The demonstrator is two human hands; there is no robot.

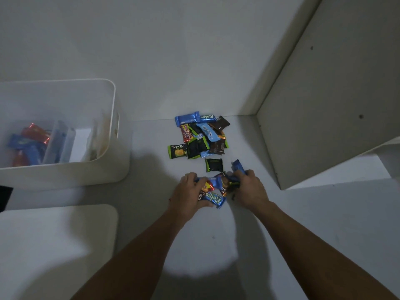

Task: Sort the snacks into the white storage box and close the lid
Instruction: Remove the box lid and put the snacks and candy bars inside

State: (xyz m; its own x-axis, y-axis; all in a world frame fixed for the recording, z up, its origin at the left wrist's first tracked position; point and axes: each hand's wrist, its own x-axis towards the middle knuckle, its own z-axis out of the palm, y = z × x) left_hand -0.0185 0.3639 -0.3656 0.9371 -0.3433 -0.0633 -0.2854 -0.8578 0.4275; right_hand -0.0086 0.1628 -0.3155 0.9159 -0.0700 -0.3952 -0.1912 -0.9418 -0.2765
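A pile of wrapped snacks lies on the white floor near the back wall, with one black packet lying apart in front of it. My left hand grips a bunch of snacks, among them a blue Kalpa bar. My right hand grips more packets, a blue wrapper sticking up from its fingers. The two hands are close together over the bunch. The white storage box stands open at the left, holding several blue and red snacks. Its white lid lies flat in front of it.
A white cabinet panel stands at the right, close to my right hand. A pale wall runs behind the pile. A dark object shows at the left edge.
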